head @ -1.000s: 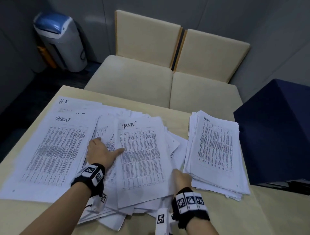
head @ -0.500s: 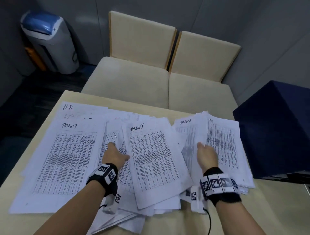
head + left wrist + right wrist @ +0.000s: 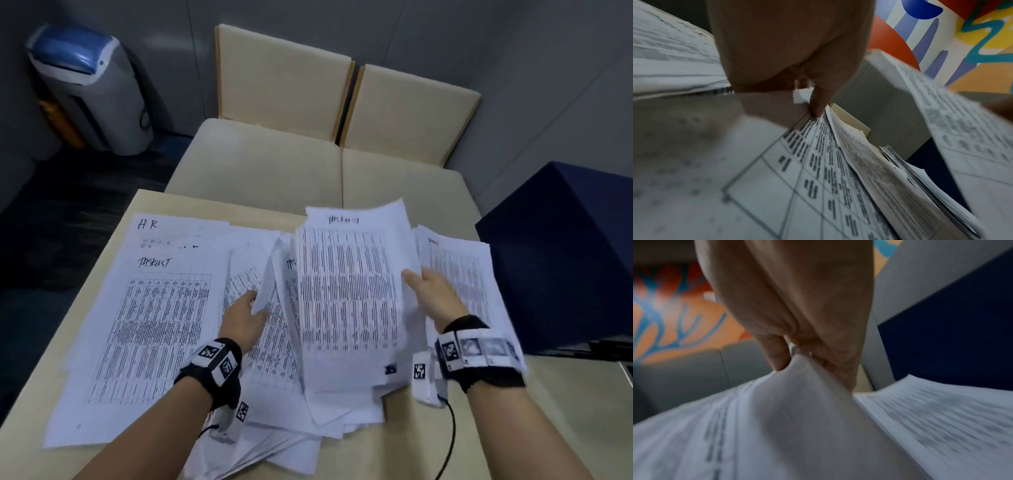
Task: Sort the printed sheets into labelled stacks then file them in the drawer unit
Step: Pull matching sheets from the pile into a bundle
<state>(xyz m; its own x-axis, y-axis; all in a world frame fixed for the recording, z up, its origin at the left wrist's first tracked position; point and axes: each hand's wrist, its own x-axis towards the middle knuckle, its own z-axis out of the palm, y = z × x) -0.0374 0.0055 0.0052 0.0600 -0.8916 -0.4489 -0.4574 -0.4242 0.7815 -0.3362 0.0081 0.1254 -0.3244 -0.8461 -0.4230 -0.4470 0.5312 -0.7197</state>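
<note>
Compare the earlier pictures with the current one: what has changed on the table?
The right hand left the pile's near edge, pinched a printed sheet and raised it leftward over the middle pile. The left hand stayed on that pile; the left stack and right stack lie unmoved.

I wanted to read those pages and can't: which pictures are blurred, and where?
Head view: dim lighting; the lifted sheet in the right hand is motion-smeared, the flat TASKLIST sheet at left sharper. Left wrist view: the printed grid below the left hand is crisp, the paper nearest the lens soft. Right wrist view: blurred throughout, print unreadable.
</note>
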